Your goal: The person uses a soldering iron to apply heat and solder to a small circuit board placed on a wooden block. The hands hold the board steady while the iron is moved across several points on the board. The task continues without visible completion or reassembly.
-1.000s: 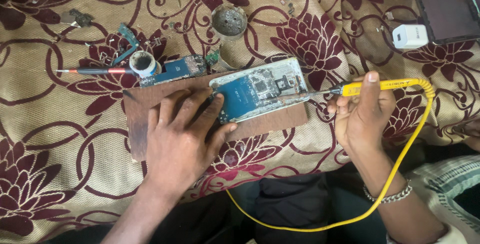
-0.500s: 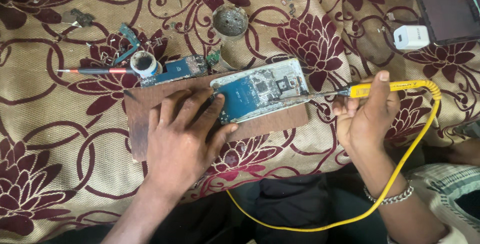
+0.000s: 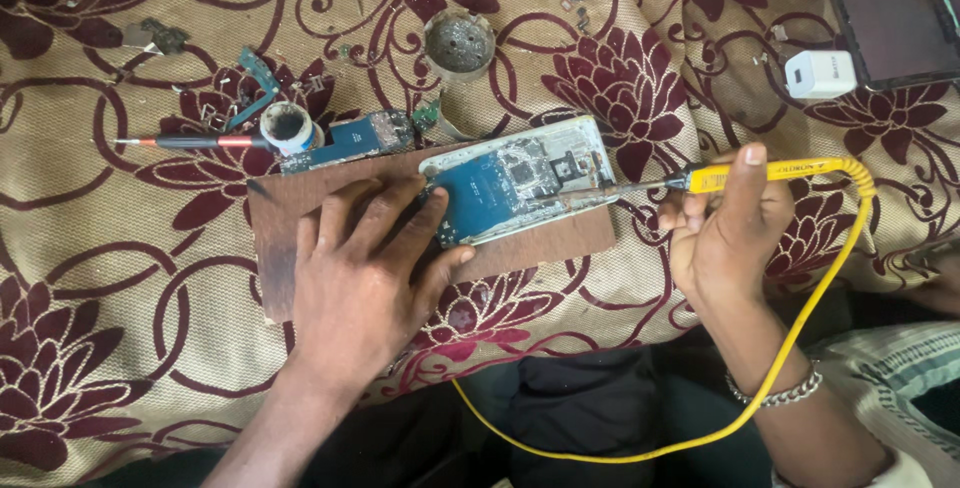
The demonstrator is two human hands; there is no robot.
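Barely shifted, left hand [image 3: 365, 273] hides opened phone's [image 3: 520, 188] left end.

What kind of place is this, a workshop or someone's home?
Probably an informal phone-repair spot on a cloth-covered surface: an opened phone on a wooden board, a yellow soldering iron in the right hand, loose parts around.

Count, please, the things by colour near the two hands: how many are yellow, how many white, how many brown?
Yellow: 1, the soldering iron with its cable, in the right hand.
White: 1, the charger plug.
Brown: 1, the wooden board under the left hand.
Total: 3
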